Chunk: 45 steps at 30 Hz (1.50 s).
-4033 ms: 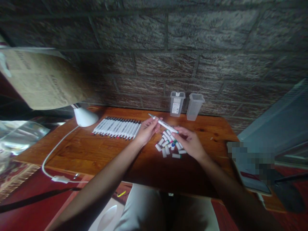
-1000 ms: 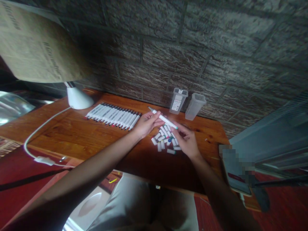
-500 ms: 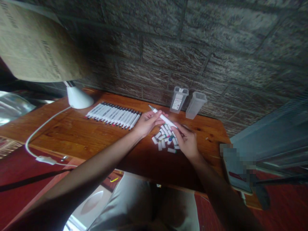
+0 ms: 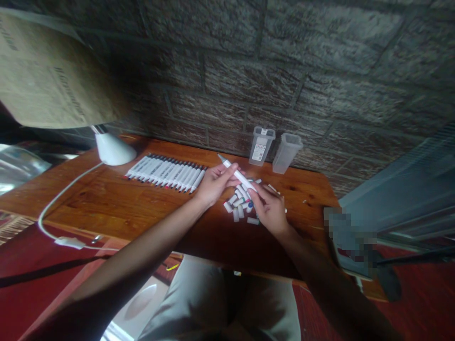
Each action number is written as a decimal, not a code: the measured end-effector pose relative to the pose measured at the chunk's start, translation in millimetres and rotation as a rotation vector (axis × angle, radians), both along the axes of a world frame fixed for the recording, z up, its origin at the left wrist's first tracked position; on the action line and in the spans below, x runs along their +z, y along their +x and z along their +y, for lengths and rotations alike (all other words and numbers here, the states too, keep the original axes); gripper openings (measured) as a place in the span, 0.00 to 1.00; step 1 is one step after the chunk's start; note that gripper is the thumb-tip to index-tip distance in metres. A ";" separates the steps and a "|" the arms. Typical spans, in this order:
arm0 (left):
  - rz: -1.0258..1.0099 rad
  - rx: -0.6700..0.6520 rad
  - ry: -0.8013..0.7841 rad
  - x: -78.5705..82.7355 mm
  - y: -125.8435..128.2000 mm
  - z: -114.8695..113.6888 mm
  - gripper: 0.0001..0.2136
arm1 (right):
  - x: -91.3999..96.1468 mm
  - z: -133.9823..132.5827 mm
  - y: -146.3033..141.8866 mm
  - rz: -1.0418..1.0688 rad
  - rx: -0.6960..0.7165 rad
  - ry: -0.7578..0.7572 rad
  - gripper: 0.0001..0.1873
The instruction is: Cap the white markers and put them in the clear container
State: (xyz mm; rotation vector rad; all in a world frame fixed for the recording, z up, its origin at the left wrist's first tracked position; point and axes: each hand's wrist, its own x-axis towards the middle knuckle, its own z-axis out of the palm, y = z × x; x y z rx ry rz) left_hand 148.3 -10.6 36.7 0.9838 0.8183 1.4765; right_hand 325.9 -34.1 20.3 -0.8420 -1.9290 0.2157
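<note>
Above the table I hold a white marker (image 4: 238, 175) slantwise, its uncapped grey tip pointing up and to the left. My left hand (image 4: 219, 183) is closed round the barrel near that tip, thumb on top. The fingers of my right hand (image 4: 267, 204) pinch the marker's lower end; whether a cap sits there is hidden by them. Under and beside my hands lies a loose heap of white marker caps (image 4: 241, 211), some with coloured ends. To the left, a row of white markers (image 4: 165, 173) lies side by side, dark tips showing at their ends.
Two clear plastic boxes (image 4: 262, 147) stand at the table's back edge by the brick wall (image 4: 227, 85). A lamp (image 4: 115, 149) with a paper shade and white cord is at the left. A phone-like object (image 4: 351, 255), partly blurred, lies at the right edge.
My right hand has shifted slightly left along the marker, and its fingers are closer to my left hand. The whole view has moved a little.
</note>
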 end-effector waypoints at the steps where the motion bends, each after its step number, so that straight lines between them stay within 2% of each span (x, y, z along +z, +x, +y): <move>1: 0.019 0.019 0.023 1.1 -0.1 0.1 0.19 | -1.4 1.3 0.1 0.025 0.006 -0.029 0.13; 5: 0.022 0.029 0.091 1.5 -1.5 2.7 0.21 | -4.4 5.1 1.1 0.161 -0.007 -0.186 0.13; 8: 0.022 -0.033 0.104 -3.5 -3.8 5.5 0.21 | -6.1 7.6 3.3 0.206 0.009 -0.301 0.14; 11: 0.005 -0.107 0.102 -8.3 -5.3 7.7 0.21 | -9.4 11.5 6.1 0.237 0.003 -0.345 0.14; 14: 0.024 -0.134 0.126 -10.0 -6.1 8.5 0.19 | -12.3 15.4 7.8 0.257 -0.023 -0.363 0.14; 21: 0.197 -0.038 0.161 -8.6 -7.6 6.2 0.16 | -7.3 16.1 7.9 0.280 0.001 -0.377 0.13; 28: 0.255 -0.037 0.171 -6.2 -4.1 4.2 0.16 | 1.2 14.0 12.1 0.111 0.028 -0.320 0.16; 33: 0.256 -0.057 0.186 -6.1 -3.1 4.0 0.14 | 2.0 14.4 11.4 0.009 0.036 -0.235 0.14; 35: 0.274 -0.073 0.192 -6.8 -3.3 4.1 0.16 | 1.3 15.2 10.7 0.076 0.059 -0.292 0.13; 38: 0.313 -0.074 0.185 -11.1 -2.7 5.3 0.17 | 1.5 18.6 12.1 0.281 0.089 -0.465 0.13; 41: 0.358 -0.015 0.194 -18.1 -0.6 7.2 0.16 | 5.4 23.4 16.1 0.490 0.122 -0.624 0.14; 45: 0.476 0.060 0.271 -23.7 1.0 6.9 0.14 | 10.8 28.0 19.0 0.711 0.191 -0.710 0.14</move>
